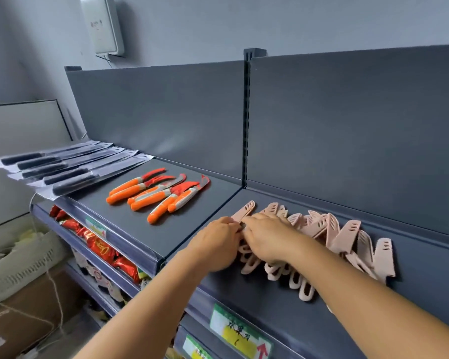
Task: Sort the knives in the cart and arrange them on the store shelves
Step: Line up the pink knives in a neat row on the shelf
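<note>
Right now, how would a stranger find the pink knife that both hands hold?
Look at the grey top shelf, right of the upright post. The pink knife lies at the left end of the pink row. It alone points away, toward the orange knives.

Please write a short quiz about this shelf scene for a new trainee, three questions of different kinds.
1. True or false: the orange knives lie to the right of the pink knives.
2. Which knives are in clear packets? A) black knives B) orange C) pink
3. Fill in: both the left hand and the right hand are on the ___ knives.

Key: 1 false; 2 A; 3 pink.
</note>
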The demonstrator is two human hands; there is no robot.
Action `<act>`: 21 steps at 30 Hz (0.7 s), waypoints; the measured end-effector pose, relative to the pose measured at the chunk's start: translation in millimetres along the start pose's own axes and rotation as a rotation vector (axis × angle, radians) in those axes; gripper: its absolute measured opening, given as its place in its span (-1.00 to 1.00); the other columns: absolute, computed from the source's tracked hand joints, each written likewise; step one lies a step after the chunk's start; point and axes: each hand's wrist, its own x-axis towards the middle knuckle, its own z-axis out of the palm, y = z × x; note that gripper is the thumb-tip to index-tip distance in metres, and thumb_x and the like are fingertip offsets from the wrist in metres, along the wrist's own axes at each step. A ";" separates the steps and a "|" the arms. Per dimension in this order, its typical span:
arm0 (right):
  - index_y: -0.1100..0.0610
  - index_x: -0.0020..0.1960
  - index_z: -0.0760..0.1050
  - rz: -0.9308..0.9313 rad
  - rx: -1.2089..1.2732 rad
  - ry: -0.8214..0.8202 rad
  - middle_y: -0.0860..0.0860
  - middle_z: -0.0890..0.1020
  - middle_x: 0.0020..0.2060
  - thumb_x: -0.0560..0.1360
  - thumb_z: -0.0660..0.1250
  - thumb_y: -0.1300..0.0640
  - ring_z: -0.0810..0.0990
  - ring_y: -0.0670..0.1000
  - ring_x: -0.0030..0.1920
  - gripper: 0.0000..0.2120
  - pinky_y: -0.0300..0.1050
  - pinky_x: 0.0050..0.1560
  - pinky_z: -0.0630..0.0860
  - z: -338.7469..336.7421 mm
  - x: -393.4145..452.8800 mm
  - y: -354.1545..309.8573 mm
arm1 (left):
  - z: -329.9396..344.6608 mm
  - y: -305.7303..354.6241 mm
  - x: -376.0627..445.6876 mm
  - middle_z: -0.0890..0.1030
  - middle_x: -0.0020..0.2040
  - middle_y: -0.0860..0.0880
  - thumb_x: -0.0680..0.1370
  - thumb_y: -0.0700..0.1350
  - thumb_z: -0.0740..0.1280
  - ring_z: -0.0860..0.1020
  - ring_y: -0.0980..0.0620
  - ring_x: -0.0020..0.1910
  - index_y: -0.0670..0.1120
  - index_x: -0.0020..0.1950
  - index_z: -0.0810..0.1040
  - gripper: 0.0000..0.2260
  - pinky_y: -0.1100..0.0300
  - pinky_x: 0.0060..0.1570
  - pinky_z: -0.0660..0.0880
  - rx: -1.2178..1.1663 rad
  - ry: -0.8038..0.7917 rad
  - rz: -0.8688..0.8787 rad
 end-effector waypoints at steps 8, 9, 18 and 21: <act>-0.08 0.22 0.46 0.144 0.154 -0.044 -0.08 0.47 0.24 0.48 0.10 0.18 0.47 0.05 0.24 -0.62 0.01 0.23 0.45 -5.1 5.8 14.3 | -3.2 -8.3 38.6 0.54 0.11 -0.07 0.64 0.06 0.05 0.40 -0.08 0.18 -0.05 0.10 0.59 -0.64 0.12 0.20 0.30 0.069 0.014 0.224; -0.14 0.26 0.44 0.168 0.162 -0.049 -0.10 0.46 0.26 0.47 0.09 0.22 0.46 0.02 0.24 -0.55 -0.01 0.24 0.44 -6.7 3.0 15.4 | -1.2 -11.5 43.7 0.54 0.07 -0.07 0.63 0.10 0.05 0.41 -0.08 0.16 -0.04 0.06 0.60 -0.63 0.09 0.19 0.33 0.072 0.016 0.251; -0.13 0.27 0.48 0.455 0.172 0.085 -0.14 0.45 0.28 0.49 0.06 0.37 0.42 -0.02 0.26 -0.45 -0.12 0.27 0.39 -12.0 -8.2 -8.4 | -17.2 -43.9 62.7 0.38 0.36 -0.04 0.65 -0.02 0.06 0.32 -0.07 0.31 -0.03 0.39 0.38 -0.66 0.03 0.26 0.36 -0.006 -0.115 0.474; -0.02 0.20 0.51 0.527 0.146 0.184 -0.07 0.45 0.23 0.57 0.16 0.12 0.40 0.02 0.26 -0.73 -0.04 0.25 0.38 0.0 2.8 -32.7 | -19.6 -54.2 66.6 0.29 0.47 -0.02 0.66 -0.04 0.04 0.26 -0.06 0.41 -0.09 0.48 0.28 -0.61 0.05 0.40 0.24 0.029 -0.183 0.616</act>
